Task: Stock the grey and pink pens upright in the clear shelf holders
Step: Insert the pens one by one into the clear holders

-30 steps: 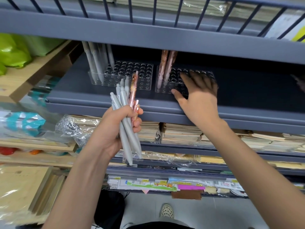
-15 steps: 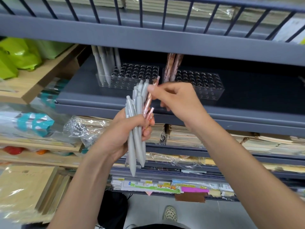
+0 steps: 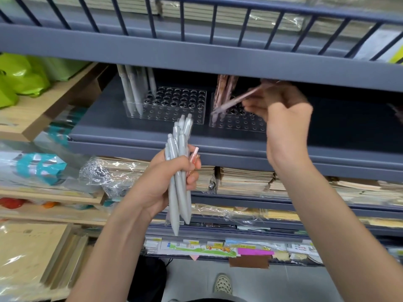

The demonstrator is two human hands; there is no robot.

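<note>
- Our right hand (image 3: 281, 112) pinches a tilted pink pen (image 3: 236, 100) over the left end of the right clear holder (image 3: 237, 125)
- We straighten it, then sink it into a free hole
- Our left hand (image 3: 161, 186) grips the grey pens (image 3: 182, 141)

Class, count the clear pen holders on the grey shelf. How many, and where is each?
2. The left holder holds grey pens at its left end; the right holder, beside it, holds pink pens and is partly behind the right hand. No more show.
</note>
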